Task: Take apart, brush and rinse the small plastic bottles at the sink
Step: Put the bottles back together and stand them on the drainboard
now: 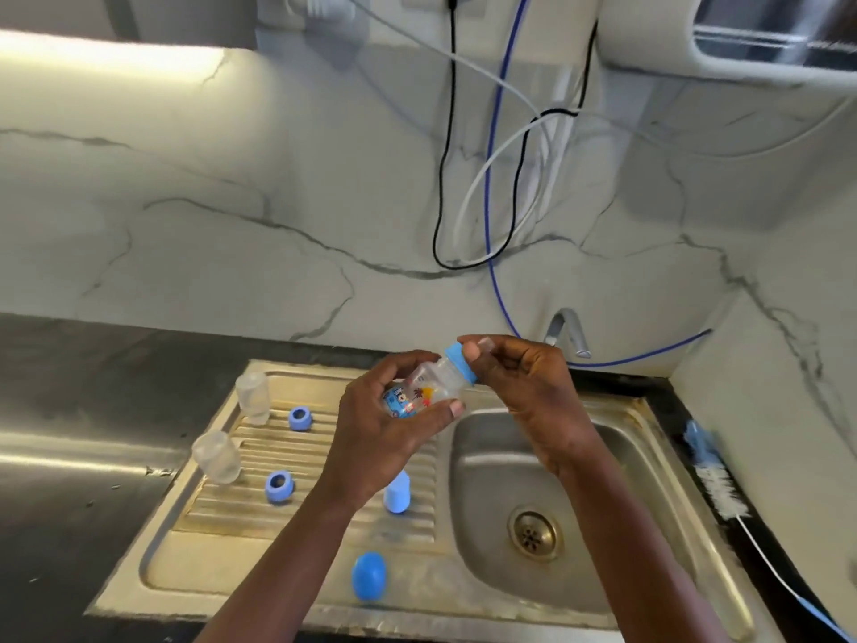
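1. Progress, as I judge it: two clear bottle bodies [252, 396] [217, 457] stand stripped on the drainboard [222, 563] at 9 o'clock of the hands, with two blue rings [300, 419] [279, 487] beside them. A pale cap [397, 493] and a blue dome cap [369, 576] lie at 6 o'clock.
2. The printed bottle [426, 387] is the one in hand, and its blue collar [461, 364] is not yet off.
3. Brushing and rinsing look undone. The brush [716, 475] lies on the surface at 3 o'clock of the sink [477, 461], and no water shows at the tap [568, 331].
4. The left hand [385, 424] wraps the bottle's body. The right hand [524, 387] pinches the collar with curled fingers.
5. The bottle is held in the air above the join of drainboard and basin. Its long axis is tilted, base toward 8 o'clock and neck toward 2 o'clock.
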